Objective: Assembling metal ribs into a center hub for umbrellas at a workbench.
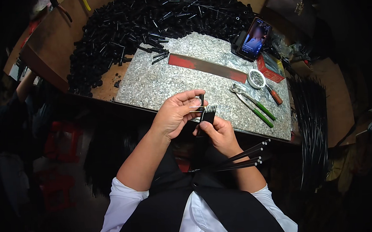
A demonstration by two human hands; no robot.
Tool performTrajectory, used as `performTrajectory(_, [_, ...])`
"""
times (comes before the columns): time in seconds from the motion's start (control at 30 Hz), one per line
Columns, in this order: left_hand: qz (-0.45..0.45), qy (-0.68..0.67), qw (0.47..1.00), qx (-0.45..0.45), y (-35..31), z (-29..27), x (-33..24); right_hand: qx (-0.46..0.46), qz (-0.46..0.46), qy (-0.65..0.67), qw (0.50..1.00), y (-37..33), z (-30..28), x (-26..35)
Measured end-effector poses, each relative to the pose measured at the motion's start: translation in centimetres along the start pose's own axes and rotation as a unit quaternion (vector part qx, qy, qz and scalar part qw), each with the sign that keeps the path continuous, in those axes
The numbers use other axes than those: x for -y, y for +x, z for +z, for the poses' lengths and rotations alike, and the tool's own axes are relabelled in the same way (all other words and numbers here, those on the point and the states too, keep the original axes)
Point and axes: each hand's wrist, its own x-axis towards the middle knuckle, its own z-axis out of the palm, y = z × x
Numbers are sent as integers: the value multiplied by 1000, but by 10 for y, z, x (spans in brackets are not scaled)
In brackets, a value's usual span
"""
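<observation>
Cylinder (202, 99), black, pinched near the fingertips of left hand (174, 113).

A short black tube (202, 99) stands beside a comb-like, pale-tipped black piece (209, 115) in the hands (171, 116) (221, 135).

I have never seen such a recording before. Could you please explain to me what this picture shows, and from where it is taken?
There is no machine here, only a person's two bare hands. A wide fisheye camera on the person's head looks down, so straight edges seem bent. The left hand pinches a small black piece; the right hand holds a black bundle with a row of pale tips. Finer details are too small to tell. On the speckled grey board lie a red-and-brown strip, a green-handled tool, and a round white container of small shiny bits. Beyond is a heap of black parts; a lit phone stands at the right.
</observation>
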Motion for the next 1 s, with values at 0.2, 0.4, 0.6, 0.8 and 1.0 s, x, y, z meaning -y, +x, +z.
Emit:
performTrajectory(0.2, [-2,-16,1000,25,0,-6,0,-5,-1,-15,1000,1,3,5])
performTrajectory(0.4, [-15,-13,1000,15,-4,-10,7,-4,2,-8,1000,-1,1,0])
performTrajectory(0.6, [0,34,996,77,-15,-11,2,-17,-3,-36,999,1,2,6])
performTrajectory(0.8, [53,122,991,-4,-18,8,4,-16,7,-36,999,-3,3,9])
performTrajectory(1.0, [88,111,990,-21,-20,13,12,-40,-88,-152,984,-7,3,15])
